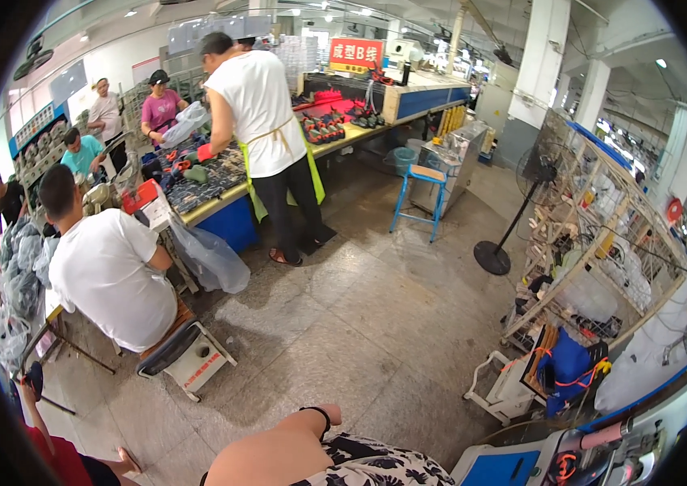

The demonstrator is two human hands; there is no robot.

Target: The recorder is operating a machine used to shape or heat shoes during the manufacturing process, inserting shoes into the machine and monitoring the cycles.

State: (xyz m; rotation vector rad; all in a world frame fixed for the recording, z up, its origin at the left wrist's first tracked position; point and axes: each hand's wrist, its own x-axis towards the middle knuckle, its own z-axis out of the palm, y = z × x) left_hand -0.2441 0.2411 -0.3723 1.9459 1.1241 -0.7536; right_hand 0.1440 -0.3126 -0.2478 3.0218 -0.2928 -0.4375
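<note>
A bare, bent arm comes in at the lower edge, with a dark band round its wrist; I take it for my left arm. Only a small part of my left hand [333, 412] shows past the band. Its fingers are hidden, and I see nothing held in it. Black-and-white patterned cloth [384, 462] lies against this arm. My right hand is out of the picture. To the right of the cloth stands a machine [473, 468] with a blue panel, and a dark shoe with orange laces [566, 467] sits by it.
A seated person [121, 279] in white and a standing person [258, 113] work at a long bench of shoes. A blue stool [420, 190], a floor fan [492, 257] and a wire rack [594, 267] stand ahead and right. Someone in red [56, 454] is at lower left.
</note>
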